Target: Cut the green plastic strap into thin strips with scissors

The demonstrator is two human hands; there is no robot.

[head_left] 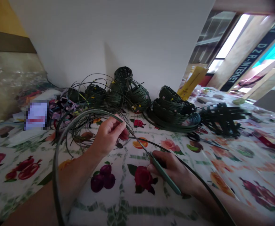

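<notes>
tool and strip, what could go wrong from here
The tool in the right hand points toward the left hand, so a slip might jab it. The strip is bent in a wide loop, so it could spring back if the left hand loosens its pinch.

White panel (pixel 139 40), yellow-topped wall (pixel 2 15) at left, fruit-printed tablecloth (pixel 170 216), bright window (pixel 233 36) — far right
</notes>
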